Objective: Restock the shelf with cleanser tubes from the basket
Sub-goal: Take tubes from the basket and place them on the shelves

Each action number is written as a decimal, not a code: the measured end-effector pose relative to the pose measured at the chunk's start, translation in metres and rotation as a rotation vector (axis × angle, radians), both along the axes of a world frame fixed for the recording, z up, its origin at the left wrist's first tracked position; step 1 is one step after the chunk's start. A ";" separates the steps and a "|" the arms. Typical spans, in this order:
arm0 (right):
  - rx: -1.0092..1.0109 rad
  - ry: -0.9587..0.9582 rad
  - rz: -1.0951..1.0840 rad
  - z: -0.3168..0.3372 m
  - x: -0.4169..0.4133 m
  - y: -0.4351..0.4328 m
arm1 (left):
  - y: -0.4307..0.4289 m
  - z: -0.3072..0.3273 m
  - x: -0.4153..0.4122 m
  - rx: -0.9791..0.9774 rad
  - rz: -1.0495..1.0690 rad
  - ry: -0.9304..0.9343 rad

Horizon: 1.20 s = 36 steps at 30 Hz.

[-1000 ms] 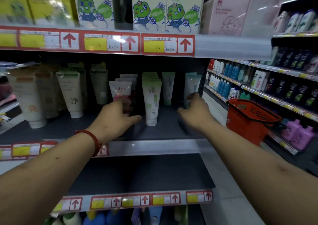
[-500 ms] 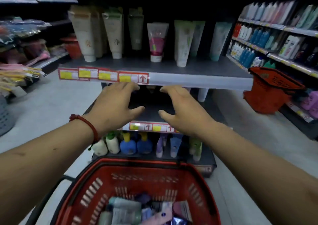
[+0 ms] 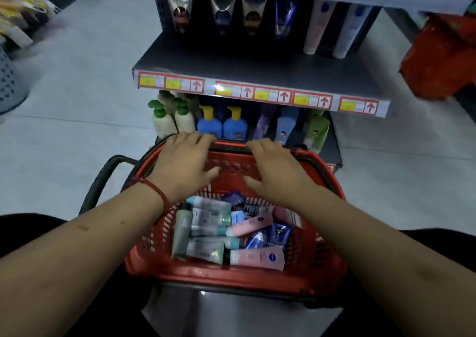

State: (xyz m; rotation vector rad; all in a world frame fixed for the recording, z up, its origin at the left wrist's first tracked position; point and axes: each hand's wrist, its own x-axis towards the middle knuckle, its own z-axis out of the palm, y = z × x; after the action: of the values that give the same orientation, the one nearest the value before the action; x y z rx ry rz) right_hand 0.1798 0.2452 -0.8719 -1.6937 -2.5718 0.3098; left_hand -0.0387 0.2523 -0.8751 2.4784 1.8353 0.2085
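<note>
A red plastic basket (image 3: pixel 231 276) stands on the floor in front of me, filled with several cleanser tubes (image 3: pixel 206 220) lying flat, among them pink ones (image 3: pixel 257 258), grey-green ones and dark blue ones. My left hand (image 3: pixel 184 164) hovers over the basket's far left part, fingers spread, holding nothing; a red string circles its wrist. My right hand (image 3: pixel 275 168) hovers over the far right part, also spread and empty. Beyond the basket the grey shelf (image 3: pixel 257 66) carries upright tubes, dark ones at left and pale ones (image 3: pixel 318 27) at right.
Below that shelf stand pump bottles (image 3: pixel 221 125) and small tubes. A second red basket (image 3: pixel 438 58) sits at the right edge. A grey perforated bin (image 3: pixel 10 81) is at the left. The red basket's black handle (image 3: pixel 103 179) sticks out to the left. Pale floor lies on both sides.
My view has tilted down from the upper shelf to the basket. Both hands have drawn back from the shelf and dropped over the basket, still empty.
</note>
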 end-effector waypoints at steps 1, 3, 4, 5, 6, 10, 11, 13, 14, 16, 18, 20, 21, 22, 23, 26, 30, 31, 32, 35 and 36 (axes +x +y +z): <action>-0.014 -0.024 0.005 -0.011 0.000 -0.003 | -0.004 -0.010 0.000 -0.022 -0.002 0.012; -0.048 -0.055 0.005 -0.031 0.002 -0.006 | -0.010 -0.029 0.000 -0.066 -0.018 0.056; -0.069 -0.066 0.007 -0.040 0.003 -0.008 | -0.012 -0.038 0.000 -0.089 -0.027 0.084; -0.090 -0.082 0.012 -0.049 0.003 -0.011 | -0.016 -0.048 0.000 -0.115 -0.034 0.113; -0.110 -0.105 0.015 -0.057 0.004 -0.014 | -0.019 -0.057 -0.001 -0.145 -0.037 0.137; -0.184 -0.176 0.028 -0.092 0.006 -0.025 | -0.035 -0.093 -0.003 -0.291 -0.012 0.235; -0.190 -0.186 0.032 -0.100 0.007 -0.027 | -0.038 -0.099 -0.003 -0.320 -0.022 0.276; -0.187 -0.209 0.040 -0.113 0.011 -0.029 | -0.041 -0.111 -0.004 -0.357 -0.055 0.349; -0.193 -0.225 0.043 -0.119 0.013 -0.029 | -0.042 -0.115 -0.005 -0.372 -0.069 0.378; -0.221 -0.249 0.042 -0.130 0.018 -0.031 | -0.041 -0.122 -0.007 -0.404 -0.091 0.422; -0.264 -0.257 0.020 -0.142 0.021 -0.032 | -0.040 -0.128 -0.008 -0.437 -0.112 0.459; -0.308 -0.252 -0.013 -0.154 0.022 -0.031 | -0.038 -0.135 -0.007 -0.468 -0.126 0.481; -0.325 -0.251 -0.029 -0.160 0.023 -0.031 | -0.037 -0.139 -0.007 -0.481 -0.129 0.483; -0.343 -0.250 -0.041 -0.165 0.023 -0.030 | -0.035 -0.143 -0.006 -0.490 -0.132 0.480; -0.359 -0.248 -0.050 -0.171 0.023 -0.028 | -0.034 -0.148 -0.004 -0.497 -0.138 0.473; -0.416 -0.222 -0.071 -0.188 0.025 -0.023 | -0.027 -0.166 0.007 -0.517 -0.177 0.435; -0.444 -0.237 -0.053 -0.215 0.032 -0.017 | -0.026 -0.195 0.030 -0.556 -0.305 0.287; -0.443 -0.251 -0.037 -0.222 0.033 -0.017 | -0.026 -0.200 0.036 -0.597 -0.343 0.245; -0.442 -0.263 -0.018 -0.228 0.033 -0.016 | -0.027 -0.205 0.044 -0.655 -0.382 0.213; -0.429 -0.270 0.040 -0.244 0.031 -0.014 | -0.027 -0.214 0.069 -0.855 -0.480 0.158; -0.427 -0.271 0.056 -0.250 0.029 -0.012 | -0.028 -0.216 0.076 -0.890 -0.499 0.152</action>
State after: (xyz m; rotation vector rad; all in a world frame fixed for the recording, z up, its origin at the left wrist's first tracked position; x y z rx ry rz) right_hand 0.2092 0.2328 -1.1215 -1.9095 -2.9135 0.7266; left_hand 0.0376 0.2246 -1.0915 2.1718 0.9278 -0.6730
